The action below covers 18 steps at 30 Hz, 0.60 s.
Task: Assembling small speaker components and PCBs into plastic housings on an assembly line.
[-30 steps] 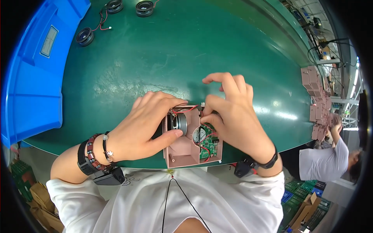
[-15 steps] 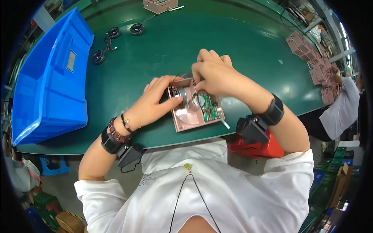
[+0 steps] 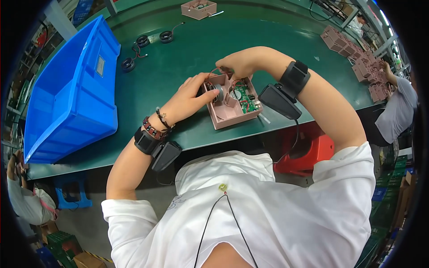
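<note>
A pink open-topped plastic housing (image 3: 231,120) rests on the green table in front of me. My left hand (image 3: 190,98) grips its left wall, with the thumb over the rim on a round speaker (image 3: 217,93) inside. In the right compartment lies a green circuit board (image 3: 249,102) with red wires around it. My right hand (image 3: 237,66) is bent down over the far wall, fingers pinched together. A thin red wire (image 3: 214,70) loops from the speaker's side up to those fingers; their tips are partly hidden.
At the left stands a large blue bin (image 3: 76,111). Several loose speakers (image 3: 142,41) with wires lie beyond the housing. Another pink housing (image 3: 199,10) sits at the far edge. Pink housings (image 3: 364,67) are piled at the right, beside another person (image 3: 397,107). A red stool (image 3: 308,156) stands below the table edge.
My right hand has shifted to the housing's far wall and turned its fingers downward, with the wrist bent more. My left hand keeps its hold. The view has tilted slightly.
</note>
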Each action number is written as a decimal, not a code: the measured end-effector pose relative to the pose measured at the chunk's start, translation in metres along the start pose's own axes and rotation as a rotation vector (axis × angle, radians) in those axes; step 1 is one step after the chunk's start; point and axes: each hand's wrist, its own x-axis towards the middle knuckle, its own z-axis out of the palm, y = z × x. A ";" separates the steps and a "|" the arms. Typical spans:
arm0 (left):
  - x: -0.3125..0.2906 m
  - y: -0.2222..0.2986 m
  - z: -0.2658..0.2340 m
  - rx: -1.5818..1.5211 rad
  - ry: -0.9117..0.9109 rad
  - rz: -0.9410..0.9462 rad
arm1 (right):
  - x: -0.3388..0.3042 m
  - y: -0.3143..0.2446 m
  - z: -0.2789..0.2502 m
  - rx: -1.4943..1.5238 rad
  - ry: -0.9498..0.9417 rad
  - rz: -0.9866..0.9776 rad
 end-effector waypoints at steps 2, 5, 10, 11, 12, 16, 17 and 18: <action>-0.001 0.004 -0.001 -0.007 0.007 -0.004 | -0.003 0.006 0.001 0.056 0.000 0.013; -0.008 0.020 -0.002 0.070 0.187 0.162 | -0.010 0.020 0.014 0.132 0.179 -0.248; -0.012 0.019 -0.004 0.114 0.154 0.190 | -0.029 0.018 0.066 -0.023 0.780 -0.358; -0.011 0.017 -0.002 0.086 0.132 0.181 | -0.032 0.019 0.073 0.033 0.806 -0.366; -0.010 0.014 -0.002 0.059 0.110 0.172 | -0.032 0.020 0.076 0.090 0.833 -0.375; -0.010 0.015 -0.004 0.058 0.054 0.114 | -0.033 0.029 0.077 0.237 0.796 -0.443; -0.011 0.017 -0.006 0.071 0.038 0.098 | -0.033 0.029 0.075 0.275 0.768 -0.470; -0.010 0.019 -0.008 0.068 0.041 0.086 | -0.033 0.029 0.071 0.281 0.758 -0.474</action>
